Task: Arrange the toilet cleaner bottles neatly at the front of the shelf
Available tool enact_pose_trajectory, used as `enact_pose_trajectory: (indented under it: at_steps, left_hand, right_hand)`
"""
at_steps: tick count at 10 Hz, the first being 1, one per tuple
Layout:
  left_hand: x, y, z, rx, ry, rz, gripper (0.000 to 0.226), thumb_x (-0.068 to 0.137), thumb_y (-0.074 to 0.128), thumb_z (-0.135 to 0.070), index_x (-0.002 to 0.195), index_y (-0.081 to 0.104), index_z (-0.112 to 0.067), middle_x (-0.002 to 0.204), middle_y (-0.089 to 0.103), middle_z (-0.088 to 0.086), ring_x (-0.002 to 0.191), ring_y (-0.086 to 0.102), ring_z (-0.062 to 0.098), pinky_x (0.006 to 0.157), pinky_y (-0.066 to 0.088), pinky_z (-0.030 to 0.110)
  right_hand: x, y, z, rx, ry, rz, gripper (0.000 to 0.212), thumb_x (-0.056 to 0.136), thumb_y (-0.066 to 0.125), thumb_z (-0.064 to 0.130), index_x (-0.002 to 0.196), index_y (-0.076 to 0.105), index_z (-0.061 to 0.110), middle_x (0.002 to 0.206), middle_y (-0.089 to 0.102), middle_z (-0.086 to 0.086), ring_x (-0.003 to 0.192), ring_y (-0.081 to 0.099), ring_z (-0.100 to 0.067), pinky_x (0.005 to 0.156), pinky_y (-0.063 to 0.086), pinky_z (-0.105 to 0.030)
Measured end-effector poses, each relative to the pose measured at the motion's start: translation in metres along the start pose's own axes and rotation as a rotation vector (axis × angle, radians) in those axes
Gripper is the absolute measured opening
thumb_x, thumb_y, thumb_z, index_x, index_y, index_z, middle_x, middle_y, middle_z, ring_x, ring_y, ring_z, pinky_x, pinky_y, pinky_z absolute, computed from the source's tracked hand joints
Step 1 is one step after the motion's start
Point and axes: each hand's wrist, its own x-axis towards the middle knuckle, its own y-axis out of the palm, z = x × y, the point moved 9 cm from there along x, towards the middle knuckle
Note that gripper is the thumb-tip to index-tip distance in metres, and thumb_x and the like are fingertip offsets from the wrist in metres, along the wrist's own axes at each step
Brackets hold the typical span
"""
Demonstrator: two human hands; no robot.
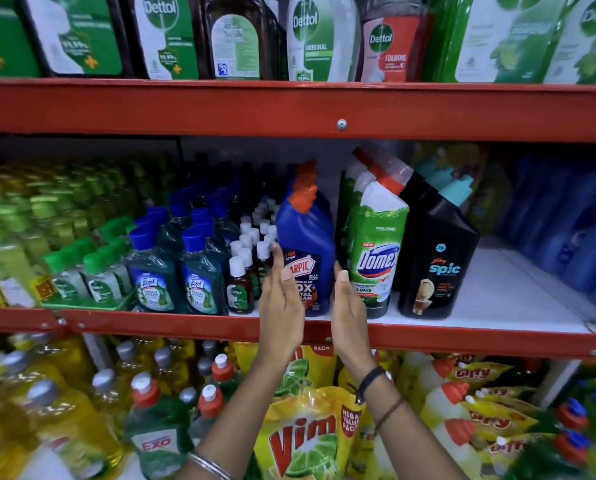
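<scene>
A blue Harpic bottle (308, 244) with an orange-red cap stands upright at the front of the middle shelf (497, 292), with more blue bottles lined up behind it. To its right stand a green Domex bottle (376, 251) and a black Spic bottle (438, 258), each heading its own row. My left hand (281, 299) is flat and open against the Harpic bottle's left side. My right hand (348, 303) is open at the bottle's right side, in the gap before the Domex bottle. Neither hand is wrapped around the bottle.
Small brown Dettol bottles (241, 289) and blue-capped Lizol bottles (154, 271) crowd the shelf left of the Harpic. Bare white shelf lies right of the Spic, then blue bottles (573, 230). A red shelf rail (463, 337) runs below; Vim pouches (310, 434) fill the shelf underneath.
</scene>
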Motion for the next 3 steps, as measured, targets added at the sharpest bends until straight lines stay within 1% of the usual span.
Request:
enact_pose_trajectory:
  at_steps: [1,2,3]
  left_hand:
    - [-0.002,-0.001,-0.002,-0.010,0.002,-0.016,0.056,0.090,0.012,-0.049,0.145,0.008,-0.038,0.155,0.024,-0.001,0.138,0.025,0.012,0.105,0.018,0.026]
    - [-0.007,-0.002,-0.002,-0.062,0.005,-0.077,0.053,0.094,0.016,-0.046,0.146,0.011,-0.035,0.157,0.018,-0.005,0.138,0.018,0.003,0.115,0.020,0.032]
    - [-0.014,-0.004,-0.028,-0.115,0.122,-0.179,0.052,0.097,0.021,-0.042,0.146,0.010,-0.031,0.158,0.008,-0.012,0.144,0.004,0.003,0.118,0.012,0.028]
  right_hand:
    - [-0.001,0.000,-0.002,-0.008,0.004,0.024,0.079,0.080,0.025,0.072,0.142,0.036,0.024,0.142,0.040,0.013,0.136,0.037,-0.006,0.117,0.031,-0.040]
    - [-0.002,0.003,0.003,-0.046,0.024,0.088,0.080,0.080,0.031,0.076,0.141,0.040,0.025,0.147,0.045,0.006,0.133,0.041,-0.005,0.115,0.034,-0.037]
    - [-0.031,-0.019,-0.003,-0.048,0.083,0.093,0.069,0.081,0.039,0.069,0.137,0.045,0.029,0.142,0.049,0.011,0.127,0.045,0.000,0.108,0.036,-0.027]
